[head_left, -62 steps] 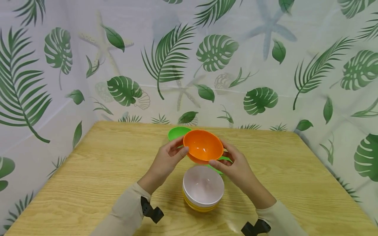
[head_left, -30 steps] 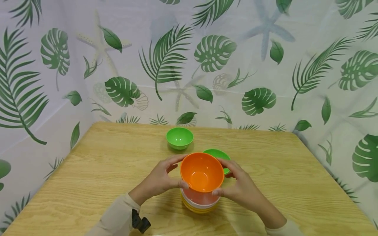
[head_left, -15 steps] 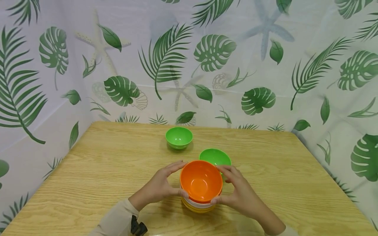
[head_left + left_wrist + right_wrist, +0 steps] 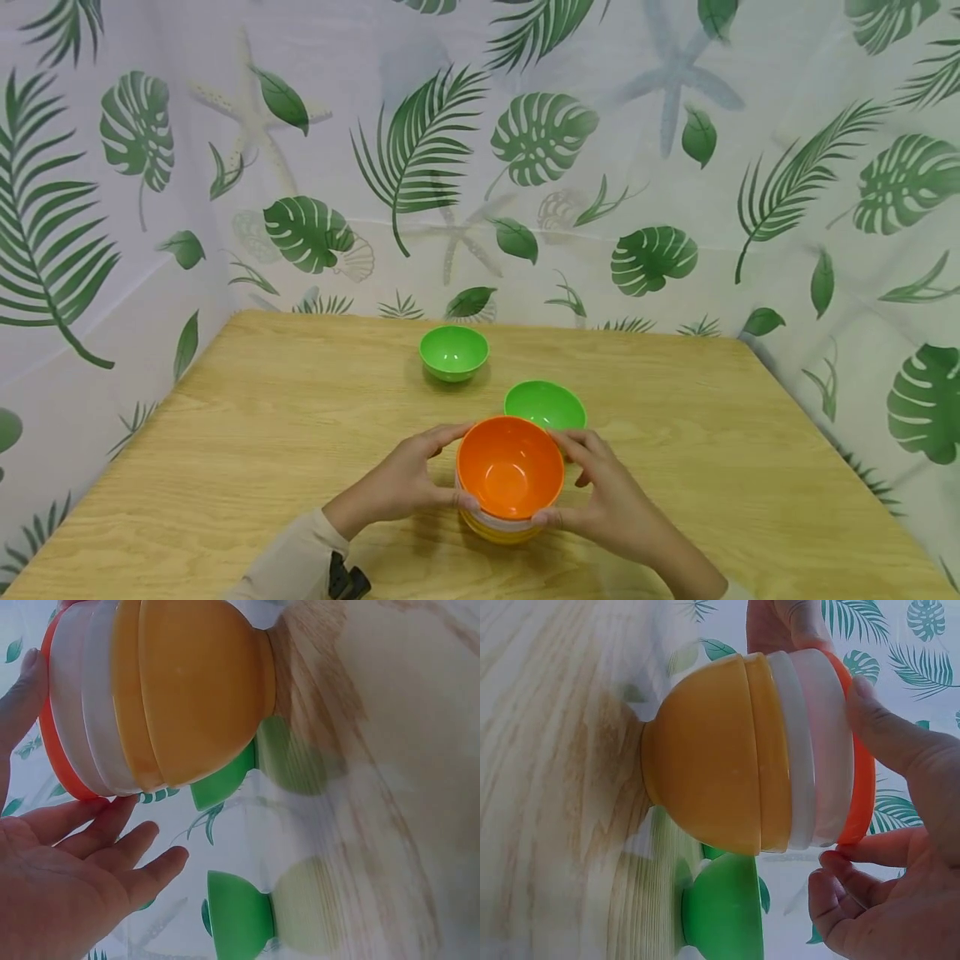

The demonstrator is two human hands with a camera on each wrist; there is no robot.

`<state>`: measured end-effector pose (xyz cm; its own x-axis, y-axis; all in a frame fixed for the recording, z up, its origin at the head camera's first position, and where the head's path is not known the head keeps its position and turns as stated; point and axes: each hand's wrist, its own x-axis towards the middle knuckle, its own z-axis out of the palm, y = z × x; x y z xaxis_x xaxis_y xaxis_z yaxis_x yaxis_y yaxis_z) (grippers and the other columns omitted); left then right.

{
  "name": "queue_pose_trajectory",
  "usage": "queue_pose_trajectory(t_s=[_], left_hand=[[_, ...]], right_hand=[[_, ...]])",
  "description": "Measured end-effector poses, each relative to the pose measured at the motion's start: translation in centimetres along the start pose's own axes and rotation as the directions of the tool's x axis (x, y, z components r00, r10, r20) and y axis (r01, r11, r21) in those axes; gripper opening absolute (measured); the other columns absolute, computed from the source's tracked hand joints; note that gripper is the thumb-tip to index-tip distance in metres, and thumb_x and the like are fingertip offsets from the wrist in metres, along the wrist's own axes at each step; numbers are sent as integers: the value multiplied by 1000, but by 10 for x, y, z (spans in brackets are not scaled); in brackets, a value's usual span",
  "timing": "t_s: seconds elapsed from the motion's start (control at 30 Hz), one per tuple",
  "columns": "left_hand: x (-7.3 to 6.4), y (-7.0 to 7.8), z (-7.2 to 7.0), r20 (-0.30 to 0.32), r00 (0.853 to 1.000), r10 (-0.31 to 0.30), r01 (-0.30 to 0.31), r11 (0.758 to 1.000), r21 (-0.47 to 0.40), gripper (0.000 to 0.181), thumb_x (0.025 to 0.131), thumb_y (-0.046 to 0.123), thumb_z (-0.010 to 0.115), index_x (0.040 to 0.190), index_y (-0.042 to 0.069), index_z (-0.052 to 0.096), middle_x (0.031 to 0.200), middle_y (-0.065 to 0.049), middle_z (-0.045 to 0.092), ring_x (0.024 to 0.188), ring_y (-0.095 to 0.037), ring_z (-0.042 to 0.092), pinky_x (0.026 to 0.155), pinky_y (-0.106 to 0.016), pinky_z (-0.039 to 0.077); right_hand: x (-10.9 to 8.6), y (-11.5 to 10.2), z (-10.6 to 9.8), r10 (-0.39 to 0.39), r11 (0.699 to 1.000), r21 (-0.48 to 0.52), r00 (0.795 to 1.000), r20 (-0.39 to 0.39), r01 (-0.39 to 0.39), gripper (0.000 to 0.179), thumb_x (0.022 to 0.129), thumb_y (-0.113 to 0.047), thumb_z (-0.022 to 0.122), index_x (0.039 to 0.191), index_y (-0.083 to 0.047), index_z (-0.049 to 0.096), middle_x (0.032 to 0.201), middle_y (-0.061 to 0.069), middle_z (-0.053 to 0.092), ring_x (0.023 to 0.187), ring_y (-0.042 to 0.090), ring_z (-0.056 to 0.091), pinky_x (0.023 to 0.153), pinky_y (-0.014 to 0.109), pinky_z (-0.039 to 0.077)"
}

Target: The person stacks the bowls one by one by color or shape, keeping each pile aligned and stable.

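Note:
An orange bowl [image 4: 510, 467] sits nested at the top of a bowl stack on the wooden table. Beneath its rim show pale, whitish bowls [image 4: 801, 750], and lowest are yellow bowls [image 4: 199, 690], the bottom one standing on its foot. My left hand [image 4: 405, 479] holds the orange bowl's left side, thumb at the near rim and fingertips toward the far side. On the opposite side, my right hand [image 4: 611, 504] grips it the same way. In the right wrist view the right thumb presses the orange rim [image 4: 865, 787], with the index fingertip at its other edge.
A green bowl [image 4: 546, 402] stands just behind the stack, partly hidden by it. Farther back and to the left is another green bowl [image 4: 453, 354]. The wooden table [image 4: 300, 400] ends against a leaf-patterned wall covering [image 4: 555, 208].
Both hands have brought the orange bowl down and nearer, from above and behind the stack into the pale bowl on top. Over the last half second it has barely shifted.

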<state>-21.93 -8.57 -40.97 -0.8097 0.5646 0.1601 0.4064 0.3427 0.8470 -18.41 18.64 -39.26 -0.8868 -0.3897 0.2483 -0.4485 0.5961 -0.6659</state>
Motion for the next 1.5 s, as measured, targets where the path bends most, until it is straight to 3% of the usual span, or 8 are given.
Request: queue_pose_trajectory(t_s=[0.2,0.5,0.93,1.2,1.27,1.37,1.5], left_hand=[[-3,0,1,27,1000,-13,14,999,-33,80,78,30,80,144,7,41,146,-9,45,134,-31,40,107,-55,36],[-4,5,3,71,997,19,-19,1000,-11,93,81,30,77,150,-1,22,153,-18,30,134,-35,41,106,-53,38],[-3,7,4,52,999,10,-11,1000,4,93,79,30,79,149,-2,26,150,-17,36,128,-35,47,102,-55,42],[2,10,-9,97,995,18,-18,1000,-2,84,86,32,73,150,2,28,152,-14,34,134,-32,41,104,-50,41],[6,12,-13,66,997,40,-39,999,-19,73,90,32,68,148,5,34,150,-13,38,134,-30,40,106,-50,40],[16,15,-19,-39,997,61,-64,995,-80,52,94,28,62,139,6,49,141,-11,50,131,-29,45,105,-49,40],[34,16,-27,-223,974,31,-70,982,-173,33,97,24,58,124,5,63,125,-11,63,118,-26,58,100,-43,47]], right_hand=[[-2,1,2,20,1000,11,1000,10,-20,85,69,-45,83,138,-8,50,127,1,50,96,17,46,75,25,46],[-2,-2,-2,42,999,10,997,63,-43,87,73,-42,81,141,-2,44,127,8,50,101,20,48,76,24,48],[-1,-5,-6,60,997,39,992,107,-64,89,75,-38,81,143,2,40,128,10,50,107,24,49,80,27,50],[-1,-5,-12,46,997,54,984,171,-56,100,75,-39,80,150,-3,25,132,13,49,111,26,51,81,30,51],[-1,-6,-16,36,997,62,981,190,-49,98,78,-38,78,151,-4,22,132,14,49,112,28,52,82,32,51],[0,-8,-23,38,996,71,979,202,-54,84,87,-36,71,151,-7,25,131,13,51,112,29,53,81,33,50],[2,-8,-31,44,997,63,992,119,-52,56,97,-30,57,144,-8,38,120,7,57,107,23,56,80,30,51]])
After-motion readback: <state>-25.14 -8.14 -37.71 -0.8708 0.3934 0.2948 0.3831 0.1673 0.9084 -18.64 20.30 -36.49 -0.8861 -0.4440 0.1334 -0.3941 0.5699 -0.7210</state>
